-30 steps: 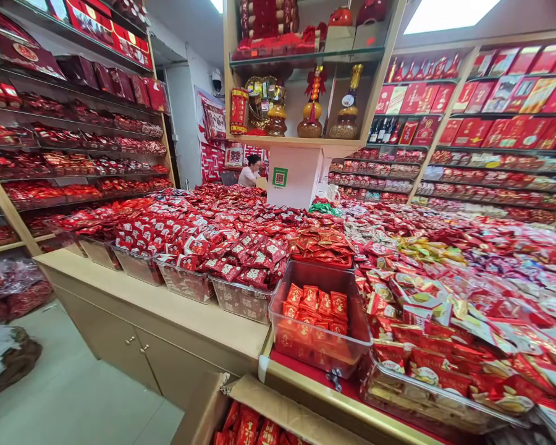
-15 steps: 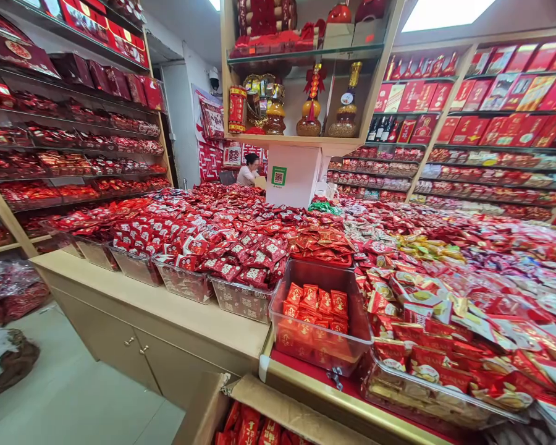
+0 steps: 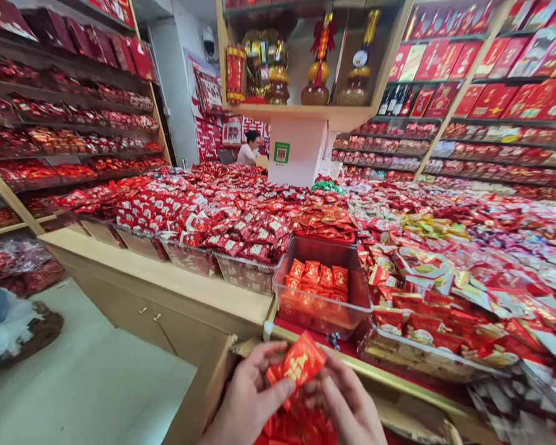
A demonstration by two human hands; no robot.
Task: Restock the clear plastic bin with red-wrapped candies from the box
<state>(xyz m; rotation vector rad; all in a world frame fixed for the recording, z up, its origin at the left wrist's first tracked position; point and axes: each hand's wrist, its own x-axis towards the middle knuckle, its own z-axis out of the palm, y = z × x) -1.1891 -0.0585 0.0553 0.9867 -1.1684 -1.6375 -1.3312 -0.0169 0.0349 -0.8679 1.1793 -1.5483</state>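
Both my hands are raised at the bottom middle of the view. My left hand point(image 3: 246, 398) and my right hand point(image 3: 352, 408) are closed together on a stack of small red packets point(image 3: 298, 364) with gold print. Under the hands lies an open cardboard box point(image 3: 241, 352) with more of the same red packets point(image 3: 290, 429). Just beyond, a clear plastic bin point(image 3: 322, 312) at the counter's edge is partly filled with upright rows of red packets point(image 3: 319, 278).
A wide display counter point(image 3: 176, 287) carries several bins heaped with red wrapped sweets point(image 3: 222, 219). Red goods fill shelves on the left point(image 3: 65, 117) and right point(image 3: 491, 99). A person point(image 3: 250, 148) sits at the back beside a white pillar point(image 3: 296, 157). The bare floor point(image 3: 88, 383) lies left.
The view has tilted down. Both my hands have come up into view from below, holding a stack of red packets above the cardboard box.
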